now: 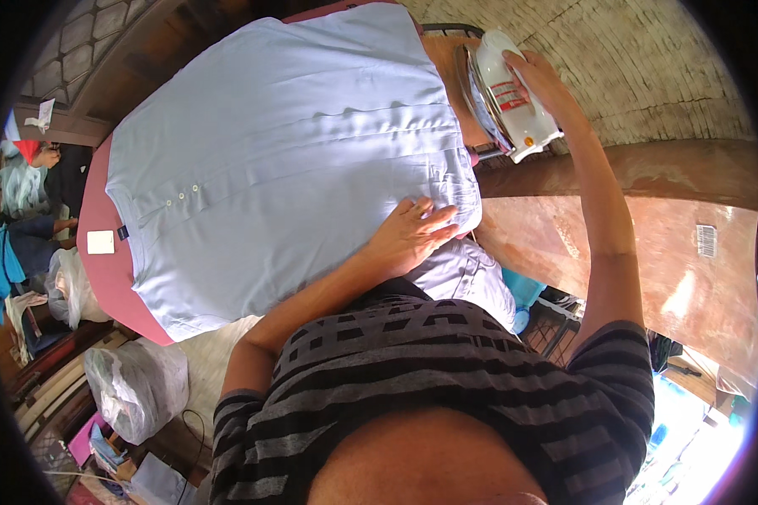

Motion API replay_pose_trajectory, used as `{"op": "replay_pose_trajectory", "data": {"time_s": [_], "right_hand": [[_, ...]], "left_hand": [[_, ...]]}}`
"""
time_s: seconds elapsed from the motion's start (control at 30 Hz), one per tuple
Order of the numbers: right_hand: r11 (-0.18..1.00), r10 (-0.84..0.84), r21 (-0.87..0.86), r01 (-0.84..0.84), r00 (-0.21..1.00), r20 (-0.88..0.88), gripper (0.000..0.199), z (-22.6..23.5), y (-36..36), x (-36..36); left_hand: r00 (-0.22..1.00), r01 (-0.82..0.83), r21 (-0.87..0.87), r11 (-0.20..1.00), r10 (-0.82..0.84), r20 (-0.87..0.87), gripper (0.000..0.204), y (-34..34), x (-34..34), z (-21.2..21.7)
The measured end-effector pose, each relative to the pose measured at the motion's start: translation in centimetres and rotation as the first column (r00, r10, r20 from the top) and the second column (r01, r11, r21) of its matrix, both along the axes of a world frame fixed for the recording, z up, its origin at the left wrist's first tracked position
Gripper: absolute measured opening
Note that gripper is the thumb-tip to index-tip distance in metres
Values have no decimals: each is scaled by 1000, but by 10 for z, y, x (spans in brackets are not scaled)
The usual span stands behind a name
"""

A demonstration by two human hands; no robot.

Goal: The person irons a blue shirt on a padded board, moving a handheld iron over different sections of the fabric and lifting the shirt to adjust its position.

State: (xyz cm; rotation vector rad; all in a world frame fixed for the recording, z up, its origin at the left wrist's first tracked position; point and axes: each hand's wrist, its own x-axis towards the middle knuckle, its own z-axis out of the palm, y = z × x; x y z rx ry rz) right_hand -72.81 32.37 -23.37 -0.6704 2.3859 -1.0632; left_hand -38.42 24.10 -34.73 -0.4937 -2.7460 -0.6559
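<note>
A light blue shirt (269,143) lies spread over a dark red ironing board (101,278), its button strip running lengthwise and its collar end to the left. My left hand (413,231) rests on the shirt near its right end, fingers spread and holding nothing. At the far right, my right hand (537,80) is closed around the handle of a white clothes iron (514,114). The iron is tipped up, soleplate facing the shirt, above the board's end frame. Whether it stands on that frame or is lifted cannot be told.
A small white card (100,242) lies on the board's left end. Pale cloth (472,273) hangs by my waist. A brown wooden panel (632,236) is at the right. Plastic bags (135,387) and another person's blue-clad part (4,261) are at the left.
</note>
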Motion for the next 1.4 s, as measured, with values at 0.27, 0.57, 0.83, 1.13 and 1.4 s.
{"op": "replay_pose_trajectory", "data": {"time_s": [0.27,0.57,0.83,1.13,1.4], "right_hand": [[997,-28,-72,19,993,-116,40,-32,-17,-9],[988,-49,-123,-93,568,-822,48,-8,-18,48],[897,211,-113,-428,638,-741,51,-75,-90,78],[945,240,85,-315,496,-834,60,-94,-214,29],[928,249,65,-368,480,-841,30,-83,-226,-34]], "left_hand": [[991,72,77,994,-80,107,16,10,-7,-6],[800,-444,871,208,530,281,4,-81,61,36],[502,-763,617,196,781,372,24,-190,139,30],[476,-879,32,475,879,19,36,-168,112,36],[463,-760,458,460,879,-115,19,-149,138,55]]}}
